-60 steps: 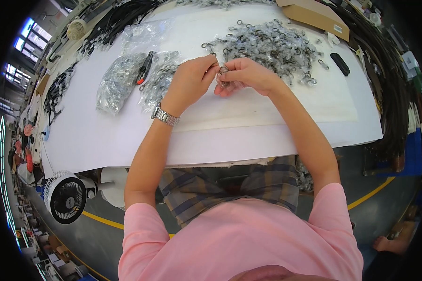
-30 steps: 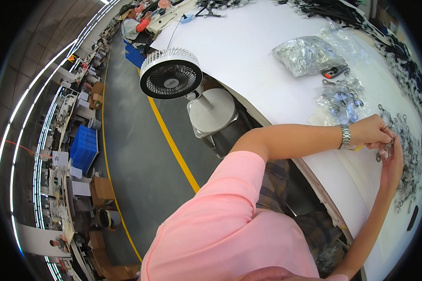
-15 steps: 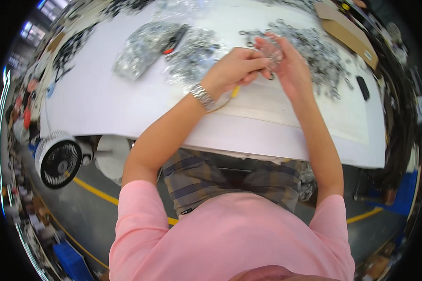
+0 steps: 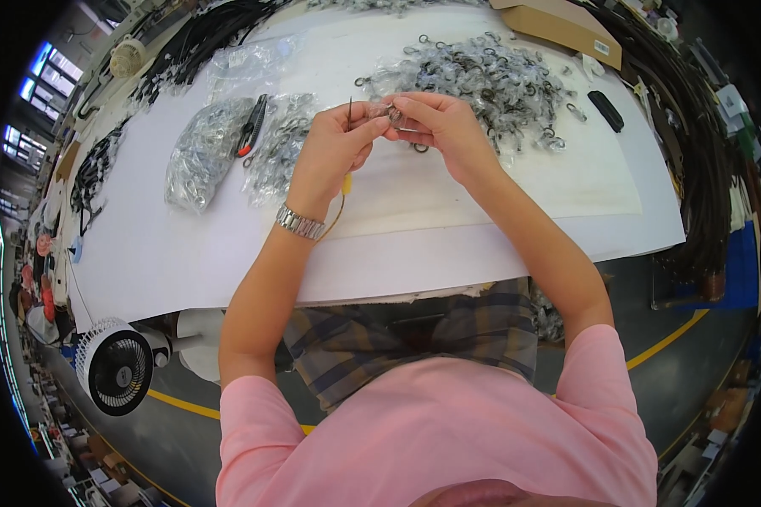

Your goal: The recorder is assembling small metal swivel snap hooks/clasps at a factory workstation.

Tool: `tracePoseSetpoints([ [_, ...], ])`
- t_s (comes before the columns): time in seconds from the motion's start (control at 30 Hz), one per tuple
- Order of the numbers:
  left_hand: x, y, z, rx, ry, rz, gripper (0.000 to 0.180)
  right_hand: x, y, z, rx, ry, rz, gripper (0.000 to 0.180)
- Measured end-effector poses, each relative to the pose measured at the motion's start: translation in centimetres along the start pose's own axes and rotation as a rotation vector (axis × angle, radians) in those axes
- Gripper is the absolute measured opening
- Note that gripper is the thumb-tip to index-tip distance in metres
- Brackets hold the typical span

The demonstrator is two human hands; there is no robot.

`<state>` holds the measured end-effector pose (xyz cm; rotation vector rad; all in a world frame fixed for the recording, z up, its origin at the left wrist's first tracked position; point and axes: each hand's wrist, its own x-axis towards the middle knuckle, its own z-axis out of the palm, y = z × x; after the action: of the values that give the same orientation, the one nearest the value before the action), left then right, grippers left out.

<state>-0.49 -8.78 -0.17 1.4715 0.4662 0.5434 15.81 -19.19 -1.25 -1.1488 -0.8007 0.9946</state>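
Both my hands meet over the white tabletop, near a heap of small metal rings in clear wrapping. Between their fingertips is a small ring-like metal piece, partly covered by the fingers. My right hand pinches it from the right. My left hand, below a metal watch, is closed with thumb and forefinger at the same piece. A thin dark point sticks up from the left hand, and a yellow end shows below it beside a thin cord; the rest of this tool is hidden.
Left of my hands lie a bulging clear plastic bag, a black-and-red utility knife and a smaller wrapped pile. At the right are a black oblong object and a cardboard box. A fan stands below the table's left edge.
The view has shifted. My right hand has gone from spread fingers around clear plastic to a pinch on the small metal piece. My left hand has turned, its dark point now showing.
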Motion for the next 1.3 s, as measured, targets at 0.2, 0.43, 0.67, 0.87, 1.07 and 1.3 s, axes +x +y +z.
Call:
tracePoseSetpoints([
  [0.2,-0.2,0.2,0.2,0.048,0.008,-0.046,0.023,0.8,0.5,-0.8,0.135,0.018,0.03,0.026],
  [0.43,0.0,0.2,0.0,0.05,0.013,-0.025,0.021,0.7,0.2,-0.6,0.143,0.03,0.041,0.021],
  [0.67,-0.2,0.5,0.2,0.067,0.073,0.013,0.019,0.6,0.0,-0.6,0.162,0.085,-0.013,0.025],
  [0.87,-0.3,0.7,0.2,0.028,0.127,0.111,0.019,0.0,-0.5,-0.5,0.192,0.115,-0.043,0.029],
  [1.07,-0.6,0.9,0.7,-0.021,0.203,0.089,0.023,0.2,0.0,-0.1,0.178,0.095,-0.058,0.028],
  [1.3,-0.5,0.8,0.8,-0.035,0.268,0.171,0.02,0.3,0.0,0.4,0.142,0.137,-0.082,0.026],
])
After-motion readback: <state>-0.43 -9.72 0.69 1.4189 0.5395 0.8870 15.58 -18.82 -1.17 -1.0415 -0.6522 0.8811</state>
